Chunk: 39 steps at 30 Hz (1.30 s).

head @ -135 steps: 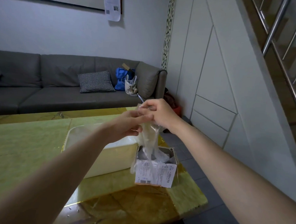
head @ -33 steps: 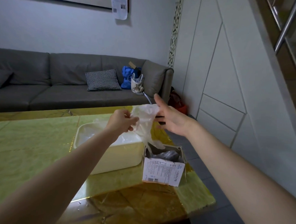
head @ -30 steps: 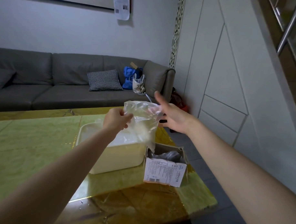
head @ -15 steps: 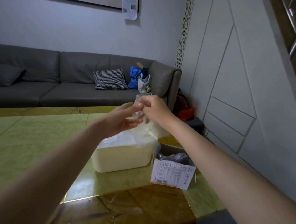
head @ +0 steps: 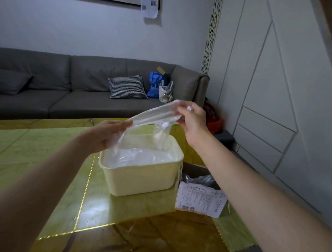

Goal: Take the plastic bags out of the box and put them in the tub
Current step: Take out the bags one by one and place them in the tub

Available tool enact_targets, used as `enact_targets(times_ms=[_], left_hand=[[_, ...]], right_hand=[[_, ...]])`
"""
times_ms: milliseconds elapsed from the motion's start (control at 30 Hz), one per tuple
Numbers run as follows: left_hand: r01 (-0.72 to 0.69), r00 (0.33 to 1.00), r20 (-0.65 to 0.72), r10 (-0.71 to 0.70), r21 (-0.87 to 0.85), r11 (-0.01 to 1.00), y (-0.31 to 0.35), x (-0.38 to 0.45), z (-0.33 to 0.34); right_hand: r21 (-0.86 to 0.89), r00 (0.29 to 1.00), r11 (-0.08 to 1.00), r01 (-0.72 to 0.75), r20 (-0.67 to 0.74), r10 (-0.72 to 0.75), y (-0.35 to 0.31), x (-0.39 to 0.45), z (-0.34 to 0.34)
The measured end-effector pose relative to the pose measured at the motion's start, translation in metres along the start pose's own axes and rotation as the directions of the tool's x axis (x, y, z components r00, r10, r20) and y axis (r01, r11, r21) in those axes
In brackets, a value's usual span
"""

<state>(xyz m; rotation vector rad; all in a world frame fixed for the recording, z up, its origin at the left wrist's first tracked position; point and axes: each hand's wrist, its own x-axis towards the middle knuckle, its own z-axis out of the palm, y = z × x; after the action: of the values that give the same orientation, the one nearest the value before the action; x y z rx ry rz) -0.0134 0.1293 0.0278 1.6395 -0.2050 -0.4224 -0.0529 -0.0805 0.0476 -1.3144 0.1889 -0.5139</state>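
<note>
- Glossy green-and-gold tabletop (head: pixel 47 159) carries a cream plastic tub (head: pixel 140 178) with a small cardboard box (head: pixel 200 195) just beside its right wall; a grey sofa (head: pixel 68 88) runs along the far wall
- Left hand (head: pixel 106 137) and right hand (head: pixel 191 121) each pinch one end of a clear plastic bag (head: pixel 152 116), fingers curled on the film; it hangs stretched above the tub, slack trailing toward the bags already inside
- Risk, as I judge it: the film is thin and light; let go this high, it may drift past the rim onto the table; pulled harder, it could tear or slip from a pinch; more crumpled film shows in the box, so work remains
- Against half a second ago: the hands, then together at one point, are now spread apart; the bag is drawn out between them
</note>
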Motion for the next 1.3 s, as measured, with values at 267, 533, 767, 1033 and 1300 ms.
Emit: enact_targets(times_ms=[267,533,767,1033,1300], left_hand=[[-0.103,0.786,-0.279,0.551,0.821,0.562,-0.007,0.028,0.006],[0.024,0.982,-0.001,-0.191,0.992,0.121,-0.043,0.058,0.031],[0.014,0.973,0.042,-0.227,0.971,0.239,-0.053,0.075,0.030],[0.129,0.958,0.024,-0.286,0.852,0.507,-0.046,0.068,0.006],[-0.194,0.952,0.056,0.301,0.870,0.453,-0.009,0.044,0.044]], right_hand=[[-0.478,0.991,0.878,0.029,-0.103,-0.088,0.071,-0.001,-0.006],[-0.939,0.954,0.178,0.295,0.299,-0.009,0.078,0.001,-0.009],[-0.839,0.738,0.077,0.539,0.514,0.436,0.080,0.014,0.011],[-0.846,0.759,-0.155,0.511,0.359,0.543,0.105,0.032,0.023],[-0.889,0.825,0.072,0.451,0.447,0.346,0.027,0.016,-0.022]])
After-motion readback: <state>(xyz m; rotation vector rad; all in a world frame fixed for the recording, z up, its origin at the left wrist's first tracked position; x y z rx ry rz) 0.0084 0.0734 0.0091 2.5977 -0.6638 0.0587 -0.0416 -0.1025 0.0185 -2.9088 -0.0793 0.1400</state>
